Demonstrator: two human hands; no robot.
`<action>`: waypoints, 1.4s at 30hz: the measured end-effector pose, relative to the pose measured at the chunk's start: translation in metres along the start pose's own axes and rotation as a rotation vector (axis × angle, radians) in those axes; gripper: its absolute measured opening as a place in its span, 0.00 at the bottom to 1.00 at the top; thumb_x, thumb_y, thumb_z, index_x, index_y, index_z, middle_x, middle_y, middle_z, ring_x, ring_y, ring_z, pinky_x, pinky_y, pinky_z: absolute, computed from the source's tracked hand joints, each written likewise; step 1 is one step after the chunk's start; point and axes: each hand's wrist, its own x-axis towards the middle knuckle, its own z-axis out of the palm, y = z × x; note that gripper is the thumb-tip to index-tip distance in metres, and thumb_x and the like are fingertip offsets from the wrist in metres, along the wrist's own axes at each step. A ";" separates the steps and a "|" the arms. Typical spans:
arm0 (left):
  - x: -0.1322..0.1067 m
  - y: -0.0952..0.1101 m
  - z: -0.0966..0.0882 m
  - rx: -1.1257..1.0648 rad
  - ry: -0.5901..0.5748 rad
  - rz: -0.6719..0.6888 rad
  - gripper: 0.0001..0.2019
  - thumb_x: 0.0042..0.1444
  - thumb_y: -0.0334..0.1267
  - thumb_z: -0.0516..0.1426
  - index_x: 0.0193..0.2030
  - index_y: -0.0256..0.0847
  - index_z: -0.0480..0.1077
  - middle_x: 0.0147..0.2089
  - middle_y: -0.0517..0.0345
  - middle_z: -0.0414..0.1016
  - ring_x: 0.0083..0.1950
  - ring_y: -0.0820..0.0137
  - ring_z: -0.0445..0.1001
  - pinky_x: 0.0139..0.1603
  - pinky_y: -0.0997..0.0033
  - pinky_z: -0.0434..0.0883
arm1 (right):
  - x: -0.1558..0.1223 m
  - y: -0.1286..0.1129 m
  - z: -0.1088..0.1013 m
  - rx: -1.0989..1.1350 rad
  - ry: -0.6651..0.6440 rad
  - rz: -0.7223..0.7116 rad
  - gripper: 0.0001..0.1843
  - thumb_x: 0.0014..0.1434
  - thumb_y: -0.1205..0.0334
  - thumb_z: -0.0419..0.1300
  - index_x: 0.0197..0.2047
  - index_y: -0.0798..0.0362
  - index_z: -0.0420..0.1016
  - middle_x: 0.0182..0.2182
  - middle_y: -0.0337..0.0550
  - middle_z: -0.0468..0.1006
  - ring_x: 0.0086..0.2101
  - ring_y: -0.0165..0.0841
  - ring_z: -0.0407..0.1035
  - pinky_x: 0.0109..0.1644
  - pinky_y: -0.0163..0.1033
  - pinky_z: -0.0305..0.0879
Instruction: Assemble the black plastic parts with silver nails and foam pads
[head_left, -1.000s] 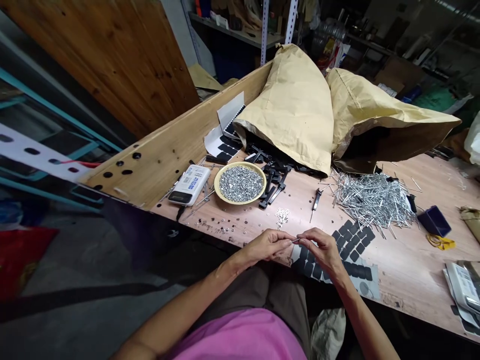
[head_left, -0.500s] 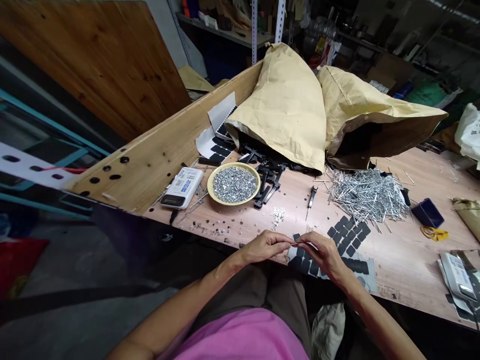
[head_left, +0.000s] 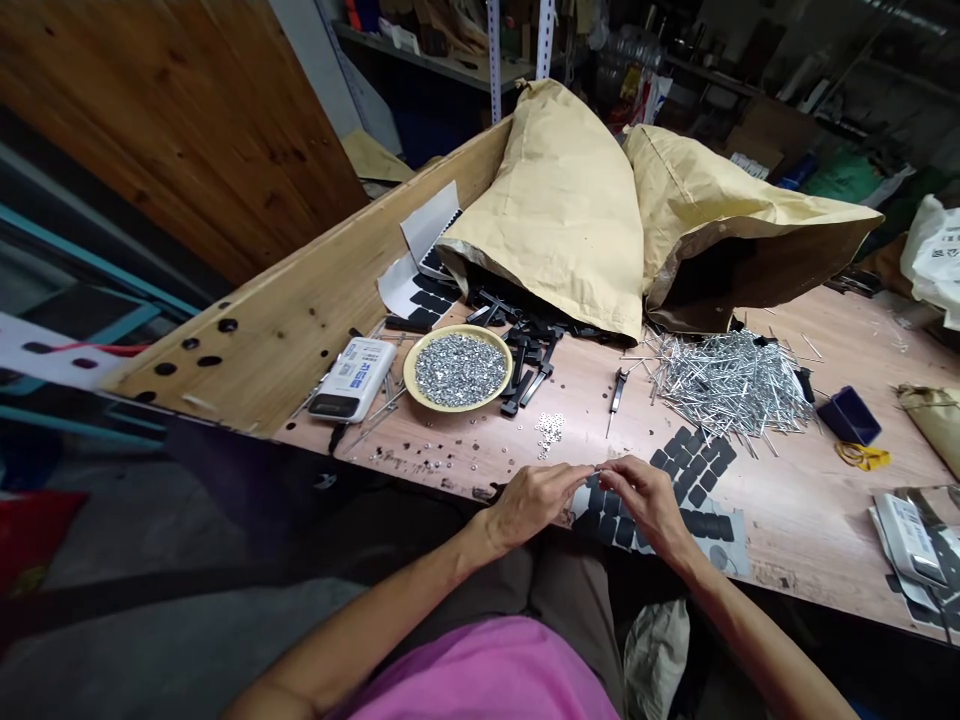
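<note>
"Silver metal, pinched where?"
"Right between left grip (head_left: 534,502) and right grip (head_left: 643,492), nearly meeting over the near edge of the worktop (head_left: 795,500). Both closed, finger to thumb, on a small metal piece (head_left: 596,473)."
"Clear to see?"
"Hardly: mostly covered by fingertips, visible only as a thin, dull-shiny sliver, too small to tell the shape."
"And around the grips?"
"Just beyond left grip, loose metal bits (head_left: 551,430); farther left, a yellow bowl (head_left: 409,378) full of similar bits. Beside right grip, black pads (head_left: 697,465); beyond those, heaped metal rods (head_left: 731,385)."
</note>
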 end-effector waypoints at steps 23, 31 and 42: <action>0.011 0.002 -0.005 -0.160 0.043 -0.020 0.14 0.63 0.37 0.47 0.45 0.36 0.73 0.40 0.50 0.79 0.40 0.69 0.77 0.41 0.72 0.73 | -0.005 0.001 0.014 -0.060 0.194 -0.071 0.13 0.64 0.56 0.49 0.36 0.50 0.72 0.28 0.42 0.77 0.30 0.32 0.72 0.35 0.35 0.68; 0.021 0.007 -0.008 -1.170 0.132 -0.776 0.21 0.50 0.50 0.59 0.43 0.36 0.71 0.22 0.68 0.61 0.16 0.83 0.54 0.16 0.81 0.52 | -0.002 0.007 0.014 0.294 0.229 0.348 0.12 0.53 0.51 0.59 0.33 0.52 0.75 0.27 0.42 0.78 0.29 0.35 0.74 0.35 0.39 0.70; 0.023 0.014 -0.013 -1.305 0.144 -0.830 0.25 0.47 0.45 0.62 0.50 0.35 0.69 0.26 0.67 0.60 0.19 0.84 0.53 0.18 0.81 0.51 | -0.003 0.001 0.051 0.606 0.440 0.507 0.20 0.48 0.45 0.62 0.33 0.54 0.75 0.31 0.44 0.77 0.31 0.34 0.73 0.39 0.42 0.71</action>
